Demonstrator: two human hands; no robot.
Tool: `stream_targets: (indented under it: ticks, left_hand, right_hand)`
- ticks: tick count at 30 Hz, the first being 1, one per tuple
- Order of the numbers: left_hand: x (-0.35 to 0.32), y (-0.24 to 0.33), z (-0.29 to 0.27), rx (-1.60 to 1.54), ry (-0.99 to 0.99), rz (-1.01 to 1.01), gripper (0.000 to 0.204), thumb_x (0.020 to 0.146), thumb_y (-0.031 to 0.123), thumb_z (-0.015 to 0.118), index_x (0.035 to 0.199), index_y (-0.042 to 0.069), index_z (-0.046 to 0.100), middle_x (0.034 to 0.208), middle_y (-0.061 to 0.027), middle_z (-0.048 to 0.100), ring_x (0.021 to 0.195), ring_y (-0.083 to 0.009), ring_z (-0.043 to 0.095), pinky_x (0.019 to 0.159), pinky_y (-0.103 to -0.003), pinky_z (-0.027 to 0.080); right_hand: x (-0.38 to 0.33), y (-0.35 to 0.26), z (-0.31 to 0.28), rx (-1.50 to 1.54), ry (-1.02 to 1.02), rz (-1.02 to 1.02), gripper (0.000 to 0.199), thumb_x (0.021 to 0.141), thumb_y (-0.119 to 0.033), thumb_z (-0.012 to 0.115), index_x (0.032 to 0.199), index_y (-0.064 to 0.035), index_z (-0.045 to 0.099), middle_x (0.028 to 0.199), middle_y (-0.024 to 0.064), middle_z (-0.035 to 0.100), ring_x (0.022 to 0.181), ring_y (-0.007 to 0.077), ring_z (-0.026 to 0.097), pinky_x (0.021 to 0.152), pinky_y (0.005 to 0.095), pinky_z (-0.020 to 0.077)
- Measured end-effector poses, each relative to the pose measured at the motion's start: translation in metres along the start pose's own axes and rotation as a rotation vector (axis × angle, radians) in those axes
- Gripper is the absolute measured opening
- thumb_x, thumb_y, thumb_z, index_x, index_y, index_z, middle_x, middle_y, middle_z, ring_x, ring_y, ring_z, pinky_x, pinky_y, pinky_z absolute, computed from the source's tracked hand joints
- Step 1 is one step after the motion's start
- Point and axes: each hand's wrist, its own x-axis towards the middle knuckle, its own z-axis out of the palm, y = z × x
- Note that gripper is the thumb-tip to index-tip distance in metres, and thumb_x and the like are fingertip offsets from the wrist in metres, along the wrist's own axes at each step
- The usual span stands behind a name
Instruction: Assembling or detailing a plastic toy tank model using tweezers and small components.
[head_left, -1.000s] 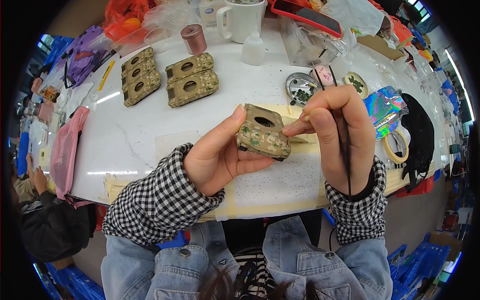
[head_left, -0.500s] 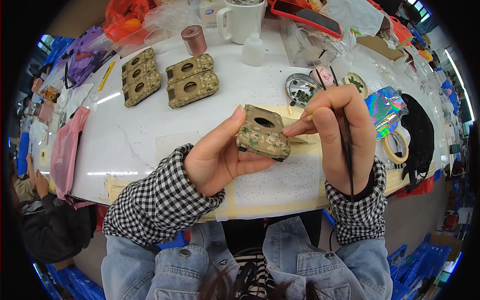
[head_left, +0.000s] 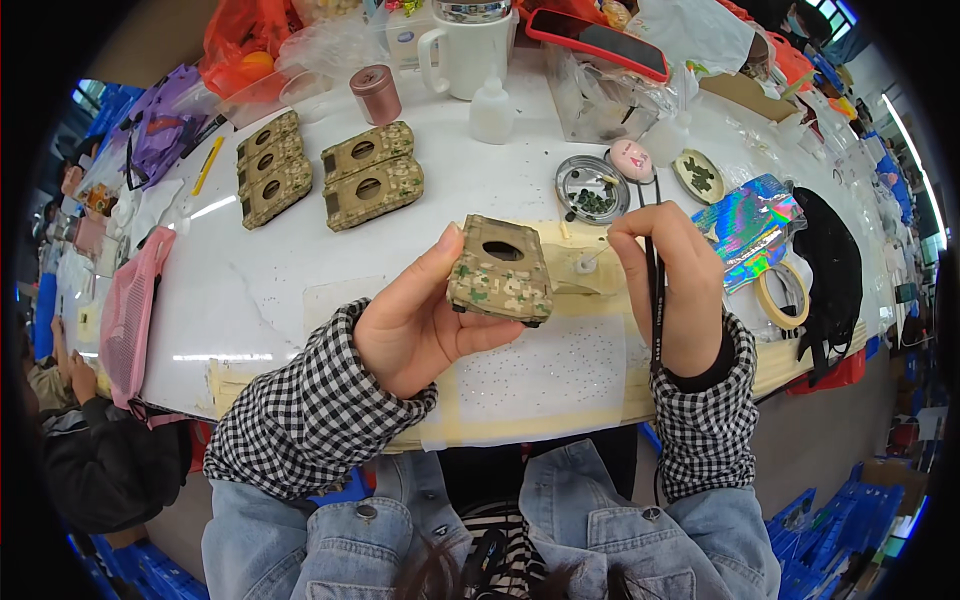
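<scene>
My left hand (head_left: pixel 405 335) grips a camouflage-painted model tank hull (head_left: pixel 510 278) with a round hole in its top. Its thumb lies along one side and the fingers support it from below. Black tweezers (head_left: pixel 657 305) are tucked in my right hand (head_left: pixel 690 280), apart from the hull. By its fingertips, a thin stick meets a small whitish blob (head_left: pixel 586 265) on a yellowish patch (head_left: pixel 590 282); whether the fingers pinch that stick is unclear. Beyond the hands, a round clear dish (head_left: pixel 590 205) contains small dark green parts. Beside it sits a lid-like dish (head_left: pixel 699 176) with green pieces.
More camouflaged hulls stand at back left, in one group (head_left: pixel 272 178) and another (head_left: pixel 372 190). Behind are a pink canister (head_left: pixel 376 95), white mug (head_left: pixel 475 62), squeeze bottle (head_left: pixel 491 115) and red-cased phone (head_left: pixel 598 46). Masking tape (head_left: pixel 769 296) lies right; dotted white paper (head_left: pixel 540 375) lies in front.
My right hand has drawn away from the hull, with the tweezers still in it. The hull is tilted differently in my left hand, showing more of its near end.
</scene>
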Motion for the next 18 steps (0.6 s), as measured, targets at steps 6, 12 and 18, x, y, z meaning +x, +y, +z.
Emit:
stream_targets:
  ticks: [6,12,18]
  left_hand:
    - [-0.001,-0.001,0.008,0.28,0.039,0.103,0.056,0.102,0.04,0.035,0.144,0.003,0.026,0.132,-0.0193,0.049,0.116,-0.0294,0.058,0.095,-0.038,0.054]
    - [-0.003,0.014,0.004,0.377,0.023,0.345,0.057,0.096,0.025,0.057,0.142,0.012,0.026,0.13,-0.0124,0.048,0.119,-0.0236,0.054,0.095,-0.035,0.053]
    - [-0.033,0.053,-0.036,0.675,0.323,0.876,0.059,0.089,0.006,0.064,0.138,0.01,0.03,0.127,-0.0126,0.052,0.116,-0.0243,0.056,0.093,-0.034,0.052]
  right_hand:
    - [-0.004,0.007,-0.001,-0.008,-0.039,-0.02,0.019,0.08,-0.008,0.071,0.097,-0.0014,0.064,0.084,0.0128,0.064,0.079,0.0289,0.063,0.07,0.0336,0.0498]
    - [-0.007,0.025,-0.007,0.338,0.144,0.09,0.034,0.099,-0.027,0.05,0.107,0.0034,0.061,0.091,0.0146,0.067,0.085,0.0222,0.065,0.08,0.0329,0.0486]
    - [-0.012,0.026,-0.018,0.501,0.284,0.242,0.048,0.105,-0.035,0.031,0.109,0.0047,0.058,0.091,0.0126,0.067,0.086,0.0174,0.064,0.085,0.0297,0.0476]
